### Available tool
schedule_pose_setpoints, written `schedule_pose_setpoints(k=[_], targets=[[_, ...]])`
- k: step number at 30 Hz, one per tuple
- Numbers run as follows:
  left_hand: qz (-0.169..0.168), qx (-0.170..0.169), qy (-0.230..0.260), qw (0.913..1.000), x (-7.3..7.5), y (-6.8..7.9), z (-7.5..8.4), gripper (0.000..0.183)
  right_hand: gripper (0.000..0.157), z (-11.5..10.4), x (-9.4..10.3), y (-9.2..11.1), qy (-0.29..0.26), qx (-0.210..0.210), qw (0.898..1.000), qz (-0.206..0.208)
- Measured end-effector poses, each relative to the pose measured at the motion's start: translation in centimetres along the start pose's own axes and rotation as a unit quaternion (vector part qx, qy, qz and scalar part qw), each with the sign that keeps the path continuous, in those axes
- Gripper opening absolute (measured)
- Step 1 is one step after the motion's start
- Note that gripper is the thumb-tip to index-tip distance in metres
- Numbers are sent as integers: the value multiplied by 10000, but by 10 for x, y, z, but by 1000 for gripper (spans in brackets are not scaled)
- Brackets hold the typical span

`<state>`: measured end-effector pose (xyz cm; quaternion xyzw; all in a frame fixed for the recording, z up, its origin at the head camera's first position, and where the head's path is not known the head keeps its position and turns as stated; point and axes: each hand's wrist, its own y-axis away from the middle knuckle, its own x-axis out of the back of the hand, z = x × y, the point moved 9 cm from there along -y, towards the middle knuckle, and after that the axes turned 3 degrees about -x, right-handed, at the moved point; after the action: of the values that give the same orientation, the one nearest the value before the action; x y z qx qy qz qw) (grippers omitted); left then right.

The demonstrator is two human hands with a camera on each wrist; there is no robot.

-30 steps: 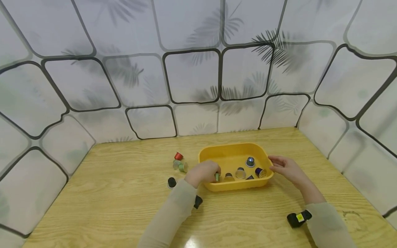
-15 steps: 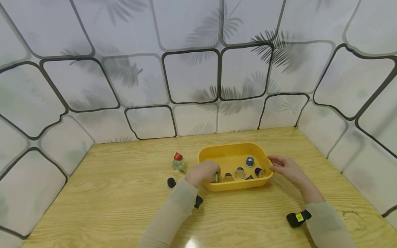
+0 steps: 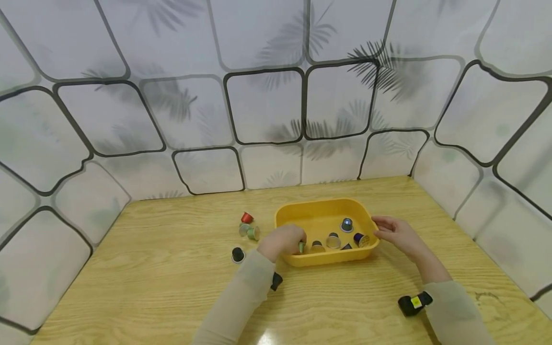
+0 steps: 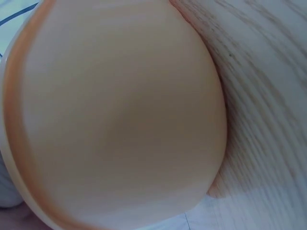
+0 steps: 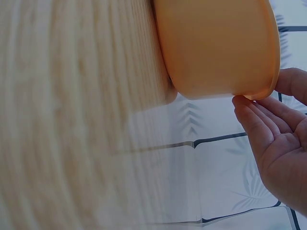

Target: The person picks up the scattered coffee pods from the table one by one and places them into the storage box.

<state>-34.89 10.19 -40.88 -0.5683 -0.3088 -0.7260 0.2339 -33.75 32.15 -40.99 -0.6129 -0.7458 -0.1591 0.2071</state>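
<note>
A yellow plastic tray (image 3: 321,260) stands on the table, holding several coffee capsules. My left hand (image 3: 282,240) reaches over its near left corner, fingers down inside, pinching a green coffee capsule (image 3: 301,247); the fingertips are mostly hidden. At the tray's right end, my right hand (image 3: 398,235) holds the rim between thumb and fingers. The right wrist view shows the right hand's fingers (image 5: 254,120) under the rim and the thumb on the other side. Only the tray's outer wall (image 4: 129,115) fills the left wrist view, and the left hand's grip is hidden there.
Inside the tray lie a blue capsule (image 3: 347,224), a purple capsule (image 3: 361,239) and a clear-rimmed capsule (image 3: 333,241). Left of the tray, a red capsule (image 3: 247,217), a green capsule (image 3: 253,233) and a black capsule (image 3: 237,254) lie on the wooden table (image 3: 164,268). A patterned curtain (image 3: 271,167) borders the table's back.
</note>
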Motion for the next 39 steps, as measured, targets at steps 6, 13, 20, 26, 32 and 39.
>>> schedule_pose_setpoints(k=[6, 13, 20, 26, 32, 39], targets=[[4, 88, 34, 10000, 0, 0, -1, 12, 52, 1, 0, -1, -37, -19, 10000, 15], [34, 59, -21, 10000, 0, 1, 0, 10, 52, 1, 0, 0, -34, -17, 10000, 13], [45, 37, 120, 9999, 1, 1, 0, 6, 52, 3, 1, -1, -59, -23, 10000, 22], [110, -25, 81, 9999, 1, 1, 0, 17, 52, 3, 1, -1, -41, -12, 10000, 35], [142, -116, 21, 9998, 1, 1, 1, 20, 53, 3, 0, -1, -67, -8, 10000, 16], [298, -173, 207, 9992, 6, 3, 1, 14, 52, 0, 0, 0, -44, -61, 10000, 0]])
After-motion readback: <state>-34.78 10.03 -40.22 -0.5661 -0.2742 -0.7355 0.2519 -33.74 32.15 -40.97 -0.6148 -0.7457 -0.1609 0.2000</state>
